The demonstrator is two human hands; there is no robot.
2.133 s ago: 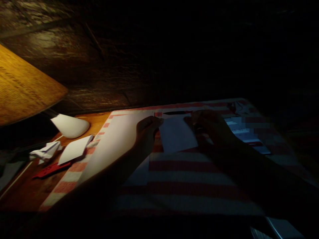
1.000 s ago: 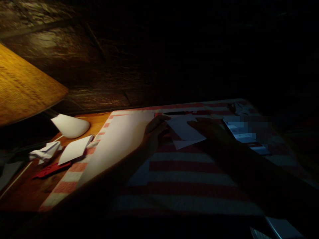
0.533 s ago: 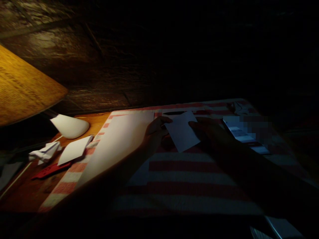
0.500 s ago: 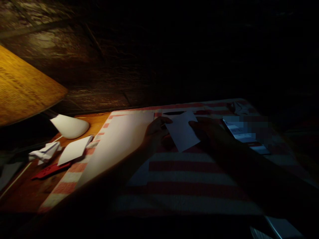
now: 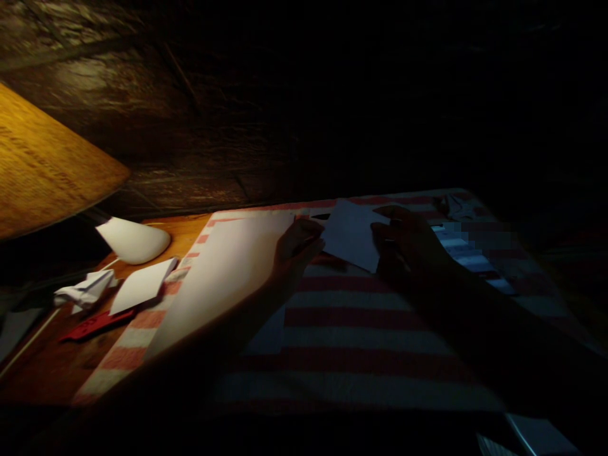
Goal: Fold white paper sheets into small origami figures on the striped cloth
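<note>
A small white paper square [image 5: 350, 239] is held between both hands just above a red and white striped cloth [image 5: 361, 329]. My left hand [image 5: 295, 244] pinches its left corner with closed fingers. My right hand [image 5: 408, 244], in deep shadow, grips its right edge. A large white sheet [image 5: 223, 272] lies flat on the cloth under my left forearm.
A lampshade [image 5: 42, 171] hangs at the left over a white lamp base [image 5: 133, 240]. A crumpled paper [image 5: 85, 288], a folded white paper [image 5: 142, 284] and a red strip [image 5: 95, 323] lie on the wooden table [image 5: 42, 367]. Printed sheets [image 5: 470, 256] lie to the right.
The small paper has been turned and lifted toward the far edge of the cloth; both hands stayed on it and shifted slightly away from me.
</note>
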